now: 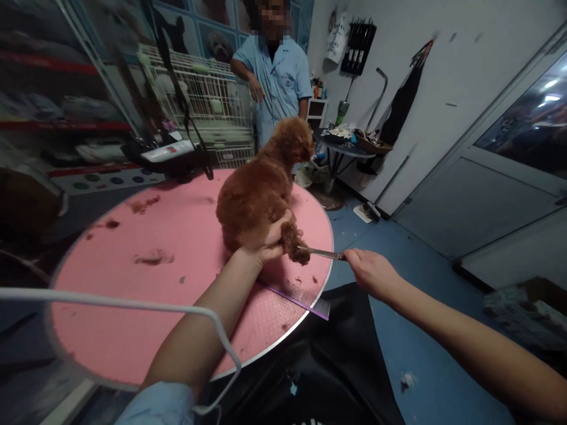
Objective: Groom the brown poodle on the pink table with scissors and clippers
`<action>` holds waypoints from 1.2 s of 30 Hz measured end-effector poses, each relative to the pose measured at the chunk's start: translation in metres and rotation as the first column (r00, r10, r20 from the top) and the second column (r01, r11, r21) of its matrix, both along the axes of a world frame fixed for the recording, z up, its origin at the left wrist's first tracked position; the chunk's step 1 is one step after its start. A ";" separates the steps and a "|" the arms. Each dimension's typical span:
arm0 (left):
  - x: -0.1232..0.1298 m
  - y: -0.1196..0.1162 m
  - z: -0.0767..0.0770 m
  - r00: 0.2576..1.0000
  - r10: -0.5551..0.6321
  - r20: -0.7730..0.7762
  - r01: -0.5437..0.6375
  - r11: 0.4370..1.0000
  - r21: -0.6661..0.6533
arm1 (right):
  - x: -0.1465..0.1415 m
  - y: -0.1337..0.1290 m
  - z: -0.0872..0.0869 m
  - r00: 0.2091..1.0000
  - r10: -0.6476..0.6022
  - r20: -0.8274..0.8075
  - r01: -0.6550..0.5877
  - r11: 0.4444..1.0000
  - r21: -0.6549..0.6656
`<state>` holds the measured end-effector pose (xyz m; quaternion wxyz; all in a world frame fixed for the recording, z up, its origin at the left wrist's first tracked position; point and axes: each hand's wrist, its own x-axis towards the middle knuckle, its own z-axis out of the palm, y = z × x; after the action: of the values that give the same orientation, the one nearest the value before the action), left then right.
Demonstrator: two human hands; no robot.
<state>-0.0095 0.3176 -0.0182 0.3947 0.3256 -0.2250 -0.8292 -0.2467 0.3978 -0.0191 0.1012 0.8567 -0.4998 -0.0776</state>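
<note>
A brown curly-coated dog (254, 198) sits on a round pink table (106, 319), its head turned to the right. With my left hand (272, 239) I grip one of its legs, fingers wrapped around the limb above the paw (299, 252). My right hand (370, 268) is closed on the handles of a pair of scissors (325, 254). Their blades reach left to the fur of the paw; whether they are parted I cannot tell. Below my left hand a purple-backed metal comb (301, 302) lies at the table's edge, its end overhanging.
Tufts of cut fur (154, 257) lie on the table. A white cable or tube (133, 302) crosses above my left forearm. Behind the dog stands a person in a light blue shirt (283, 77), beside a wire cage (208, 94). A small cluttered table (349, 147) stands behind right.
</note>
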 end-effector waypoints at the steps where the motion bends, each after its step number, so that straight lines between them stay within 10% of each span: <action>1: 0.000 -0.001 0.000 1.000 0.013 0.018 -0.013 1.000 -0.006 | 0.000 0.000 0.002 1.000 0.012 -0.001 -0.012 1.000 -0.012; 19: -0.002 -0.002 -0.002 0.996 0.016 0.091 -0.011 0.999 -0.050 | 0.001 -0.007 0.010 0.996 0.085 -0.021 -0.087 0.988 -0.130; 24: 0.000 -0.001 0.000 0.997 0.076 0.014 -0.074 0.994 -0.080 | 0.009 0.003 -0.016 0.973 -0.099 0.209 0.081 0.992 0.093; 36: 0.001 0.002 0.005 0.997 0.060 0.056 -0.054 0.993 -0.102 | 0.019 0.017 -0.058 0.759 -0.121 0.639 -0.112 0.943 0.312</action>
<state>-0.0080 0.3198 -0.0133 0.4274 0.3360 -0.2684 -0.7952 -0.2274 0.4147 -0.0774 -0.2242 0.8331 -0.4854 0.1412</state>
